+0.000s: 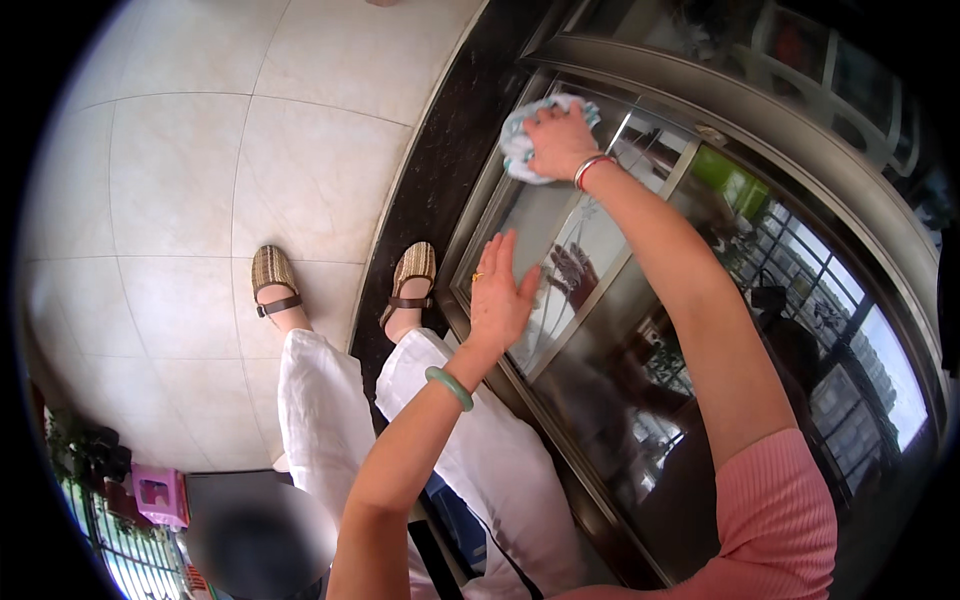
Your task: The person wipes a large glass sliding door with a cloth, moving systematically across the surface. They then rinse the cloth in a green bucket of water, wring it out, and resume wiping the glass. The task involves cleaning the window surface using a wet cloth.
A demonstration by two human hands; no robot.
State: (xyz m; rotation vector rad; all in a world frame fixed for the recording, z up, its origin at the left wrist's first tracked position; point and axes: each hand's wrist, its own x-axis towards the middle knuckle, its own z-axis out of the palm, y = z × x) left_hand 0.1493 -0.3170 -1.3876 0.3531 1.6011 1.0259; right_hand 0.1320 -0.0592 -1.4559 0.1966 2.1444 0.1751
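My right hand (pixel 562 140) presses a white and teal cloth (pixel 518 142) against the glass door (pixel 625 165), close to a corner of its metal frame. The fingers are bent over the bunched cloth. My left hand (pixel 502 298) is held up before the same door, fingers stretched out and nothing in it. Its reflection shows in the glass beside it; whether the fingertips touch the pane I cannot tell. A green bangle (pixel 449 389) circles my left wrist, and a red and silver band (pixel 594 171) my right.
A dark stone threshold (pixel 420 190) runs along the door's foot. One of my woven shoes (pixel 410 270) stands on it, the other (pixel 273 275) on pale floor tiles (pixel 170 180). Behind, at lower left, are a pink plastic stool (pixel 160 495) and plants (pixel 75 450).
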